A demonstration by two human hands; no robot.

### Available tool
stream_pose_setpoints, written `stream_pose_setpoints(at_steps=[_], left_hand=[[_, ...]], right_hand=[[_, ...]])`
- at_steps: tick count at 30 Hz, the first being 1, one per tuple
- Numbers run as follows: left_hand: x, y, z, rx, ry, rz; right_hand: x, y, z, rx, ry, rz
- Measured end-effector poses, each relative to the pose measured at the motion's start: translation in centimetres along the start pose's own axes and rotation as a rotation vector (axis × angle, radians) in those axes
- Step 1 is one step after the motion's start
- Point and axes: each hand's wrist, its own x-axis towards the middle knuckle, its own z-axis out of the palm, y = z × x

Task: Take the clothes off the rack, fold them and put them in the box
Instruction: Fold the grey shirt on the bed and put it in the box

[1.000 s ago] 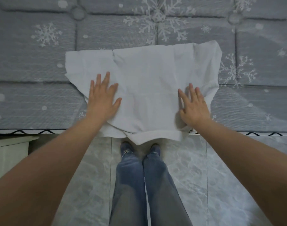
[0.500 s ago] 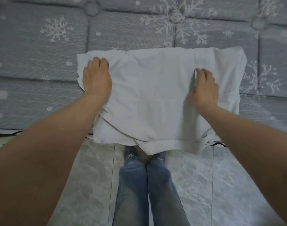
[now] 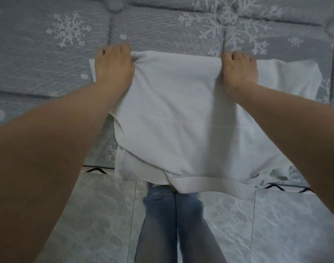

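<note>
Both hands' grip pinches the white garment (image 3: 177,114), fingertips hidden underneath.

White shirt (image 3: 181,118) lies partly folded on grey snowflake mattress (image 3: 48,59), its hem hanging over the near edge above the tiled floor (image 3: 98,215). Left hand (image 3: 113,65) & right hand (image 3: 239,70) each grip the shirt's far edge, fingers curled into the cloth, fabric bunched at both. Person's jeans (image 3: 162,224) show below, btwn the forearms.
</note>
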Motion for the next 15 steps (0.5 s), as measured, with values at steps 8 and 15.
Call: stream_pose_setpoints(at_steps=[8,15], left_hand=[[-2.3,5.0,-1.2,-0.075,0.018,0.235],[-10.0,17.7,-1.4,-0.354,-0.256,0.276]], right_hand=[[-1.2,2.6,-0.2,0.147,-0.186,0.061],[-5.0,9.7,1.9,0.179,-0.392,0.242]])
